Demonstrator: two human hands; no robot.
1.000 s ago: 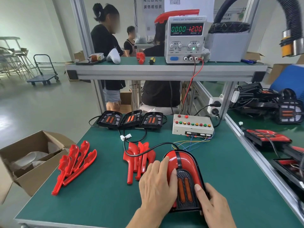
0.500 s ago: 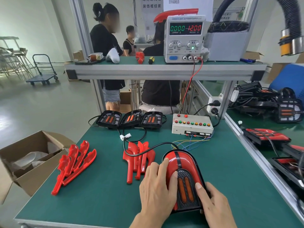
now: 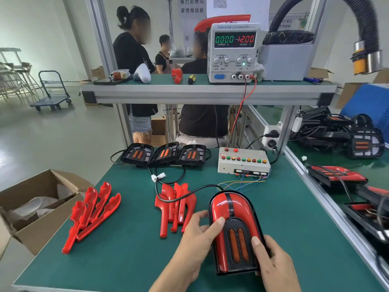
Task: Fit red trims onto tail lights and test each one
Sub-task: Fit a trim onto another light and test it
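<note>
Head view, looking down on a green work mat [image 3: 130, 249]: a tail light [image 3: 234, 230] lies flat near the front edge, rounded end away from the person, with red trims [image 3: 219, 209] seated on both sides of its black centre strip and two orange lenses showing in the black grille. The left hand [image 3: 196, 239] rests against the left side of the unit, fingers spread, one fingertip pressed on the red trim and the others on the mat beside it; it grips nothing. The right hand [image 3: 271, 262] grips the lower right edge of the unit, thumb on top next to the lenses and fingers wrapped under the rim. A black cable [image 3: 181, 197] runs from the rounded end across a cluster of loose trims [image 3: 175, 207] lying just left of the unit. A second pile of trims [image 3: 92, 213] lies further left, near the mat edge. Beside that edge stands an open cardboard box [image 3: 27, 209] containing pale crumpled wrapping; whether it holds any parts cannot be determined. Three untrimmed black light units [image 3: 164, 153] sit in a row at the back of the mat. To their right is a button box [image 3: 244, 163] with coloured wires leaving its front. On the upper shelf, the power supply [image 3: 232, 52] displays 0.000 and 12.00.
</note>
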